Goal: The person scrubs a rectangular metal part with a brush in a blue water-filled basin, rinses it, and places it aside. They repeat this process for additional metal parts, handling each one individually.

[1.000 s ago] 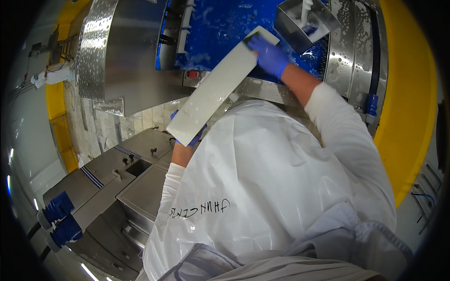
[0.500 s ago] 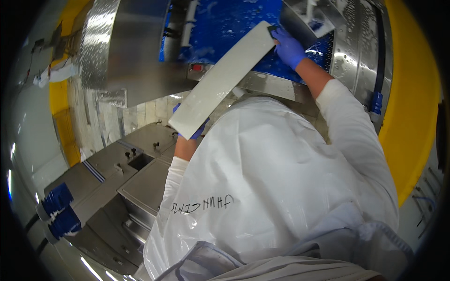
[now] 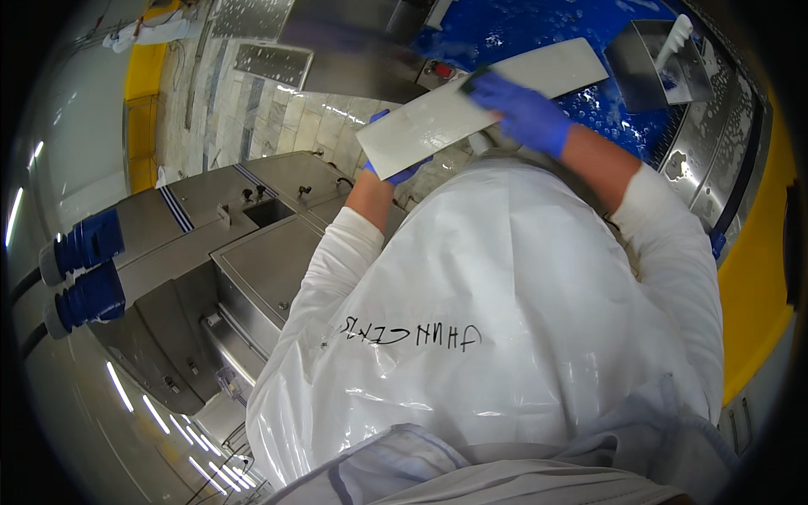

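A long, flat white board [image 3: 421, 127] lies slantwise in front of me, wet with droplets. My left hand [image 3: 407, 171], in a blue-purple glove, grips its near-left end from beneath, and most of the palm is hidden by the board. Gloved the same way, my right hand [image 3: 530, 118] rests on the middle of the board's upper face. Its fingers are closed on a dark green scouring pad [image 3: 478, 81], pressed to the surface and slightly blurred. The board's far end reaches over a wet blue conveyor belt [image 3: 513, 25] with suds on it.
A metal box [image 3: 635, 71] stands on the belt at the far right, with a white-handled brush [image 3: 675, 40] by it. Steel machine panels [image 3: 353, 71] lie beyond the board. To the left is a steel machine [image 3: 252, 252] with blue plugs [image 3: 88, 290]. A yellow band [image 3: 757, 328] curves at right.
My right hand and the pad have slid from the board's far end to its middle. The board now lies flatter across the view, which has itself turned.
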`<act>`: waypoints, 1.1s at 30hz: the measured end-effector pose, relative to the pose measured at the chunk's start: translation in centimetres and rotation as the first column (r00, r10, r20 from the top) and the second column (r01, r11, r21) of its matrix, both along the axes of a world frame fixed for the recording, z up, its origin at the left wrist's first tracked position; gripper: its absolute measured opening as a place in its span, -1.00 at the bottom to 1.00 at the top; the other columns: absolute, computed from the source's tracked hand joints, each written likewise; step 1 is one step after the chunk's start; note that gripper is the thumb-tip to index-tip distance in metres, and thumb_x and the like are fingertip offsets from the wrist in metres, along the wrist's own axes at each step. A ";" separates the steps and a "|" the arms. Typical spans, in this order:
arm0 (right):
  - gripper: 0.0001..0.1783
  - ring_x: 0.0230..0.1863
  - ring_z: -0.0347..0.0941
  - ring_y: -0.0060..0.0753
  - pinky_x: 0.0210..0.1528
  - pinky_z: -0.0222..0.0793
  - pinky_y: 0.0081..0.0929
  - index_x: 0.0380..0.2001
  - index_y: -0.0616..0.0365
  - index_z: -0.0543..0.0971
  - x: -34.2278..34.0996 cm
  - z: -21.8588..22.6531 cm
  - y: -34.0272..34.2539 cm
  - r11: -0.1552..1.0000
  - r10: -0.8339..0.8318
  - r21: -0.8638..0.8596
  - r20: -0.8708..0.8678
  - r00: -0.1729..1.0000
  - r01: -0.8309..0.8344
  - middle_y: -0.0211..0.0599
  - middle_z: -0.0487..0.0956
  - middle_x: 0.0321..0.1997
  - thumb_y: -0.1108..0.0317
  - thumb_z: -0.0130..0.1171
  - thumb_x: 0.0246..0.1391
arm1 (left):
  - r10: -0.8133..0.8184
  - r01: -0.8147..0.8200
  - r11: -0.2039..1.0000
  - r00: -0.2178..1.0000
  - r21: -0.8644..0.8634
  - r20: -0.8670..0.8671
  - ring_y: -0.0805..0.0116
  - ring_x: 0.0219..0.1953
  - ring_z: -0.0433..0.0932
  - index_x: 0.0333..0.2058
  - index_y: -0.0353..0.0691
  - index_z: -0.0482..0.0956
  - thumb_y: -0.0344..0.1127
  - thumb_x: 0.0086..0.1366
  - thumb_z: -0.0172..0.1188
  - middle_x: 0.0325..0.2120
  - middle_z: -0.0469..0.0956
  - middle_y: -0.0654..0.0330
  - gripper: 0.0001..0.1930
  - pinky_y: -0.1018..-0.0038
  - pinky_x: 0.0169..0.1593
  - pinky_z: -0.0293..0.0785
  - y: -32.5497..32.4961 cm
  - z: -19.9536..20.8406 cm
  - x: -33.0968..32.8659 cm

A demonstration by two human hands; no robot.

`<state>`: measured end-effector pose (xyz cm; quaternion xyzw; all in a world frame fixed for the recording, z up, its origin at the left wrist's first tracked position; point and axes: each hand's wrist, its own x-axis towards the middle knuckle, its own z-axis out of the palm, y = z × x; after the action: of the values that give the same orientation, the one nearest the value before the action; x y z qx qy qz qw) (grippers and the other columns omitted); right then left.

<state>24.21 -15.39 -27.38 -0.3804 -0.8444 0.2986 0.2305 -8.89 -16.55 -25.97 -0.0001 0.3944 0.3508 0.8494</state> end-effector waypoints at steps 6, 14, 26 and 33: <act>-0.43 0.55 0.08 -0.09 0.50 0.18 -0.20 0.26 0.06 0.50 -12.6 6.1 0.4 0.894 0.443 0.060 0.008 0.896 -0.443 -0.24 0.32 0.48 0.42 0.23 0.13 | 0.021 0.019 0.989 0.965 0.148 -0.263 0.13 0.13 0.53 0.14 -0.07 0.45 0.17 0.44 -0.15 0.10 0.53 0.07 -0.47 0.15 0.18 0.52 -1.7 0.0 0.9; -0.40 0.48 0.21 -0.17 0.43 0.28 -0.19 0.23 -0.01 0.51 -6.0 1.5 1.2 0.914 0.337 0.192 0.129 0.933 -0.357 -0.27 0.40 0.40 0.39 0.29 0.07 | -0.153 0.094 0.974 0.944 0.207 0.291 0.07 0.08 0.55 0.11 -0.07 0.49 0.11 0.36 -0.04 0.06 0.56 0.12 -0.49 0.13 0.09 0.56 -2.0 -1.6 -0.1; -0.47 0.46 0.24 -0.03 0.40 0.33 -0.18 0.18 0.04 0.54 -6.2 3.7 0.0 0.982 0.188 -0.001 0.094 0.978 -0.189 -0.20 0.45 0.38 0.47 0.20 0.08 | 0.484 0.979 0.022 0.165 0.201 -0.859 0.13 0.10 0.53 0.12 0.04 0.52 0.01 0.12 0.32 0.02 0.62 0.25 -0.43 0.17 0.25 0.35 -4.2 -1.0 0.6; -0.51 0.47 0.25 -0.05 0.42 0.28 -0.20 0.17 0.02 0.59 -13.3 7.3 -4.5 0.938 0.346 -0.010 0.028 0.938 -0.346 -0.22 0.39 0.44 0.45 0.20 0.13 | -0.061 0.051 0.996 0.985 0.069 0.162 0.11 0.02 0.58 0.12 -0.04 0.45 -0.06 0.48 -0.17 0.05 0.55 0.11 -0.61 0.09 0.12 0.55 -3.4 -1.2 -0.7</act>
<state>10.95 -19.93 -20.11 -0.2310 -0.9007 0.3310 0.1609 -9.57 -19.91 -27.21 0.0096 0.3116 0.3382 0.8879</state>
